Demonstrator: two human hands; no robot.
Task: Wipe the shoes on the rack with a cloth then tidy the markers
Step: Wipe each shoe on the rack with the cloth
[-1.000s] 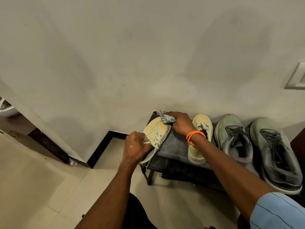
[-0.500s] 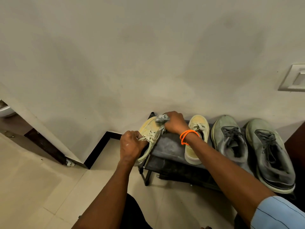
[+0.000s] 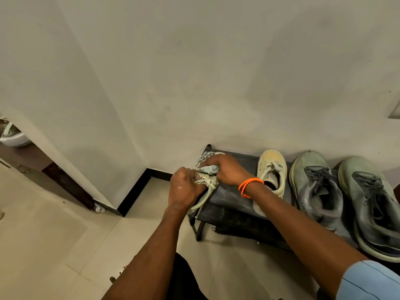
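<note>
Now left hand (image 3: 186, 189) gripping shoe (image 3: 205, 187), right hand (image 3: 225, 169) pressing cloth (image 3: 208, 168)

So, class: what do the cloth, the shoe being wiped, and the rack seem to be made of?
Cloth: soft woven fabric, judging by how it crumples in the right hand.
Shoe, held by the left hand: pale yellowish canvas or similar textile, matte, with flat woven laces and a likely rubber sole edge.
Rack: thin dark frame, probably painted metal; dull, dusty shelf surface, material unclear.

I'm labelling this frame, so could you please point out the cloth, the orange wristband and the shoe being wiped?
cloth (image 3: 209, 169), head view, bunched part under the fingers.
orange wristband (image 3: 249, 184), head view, top of the band.
shoe being wiped (image 3: 208, 182), head view, laces.
</note>
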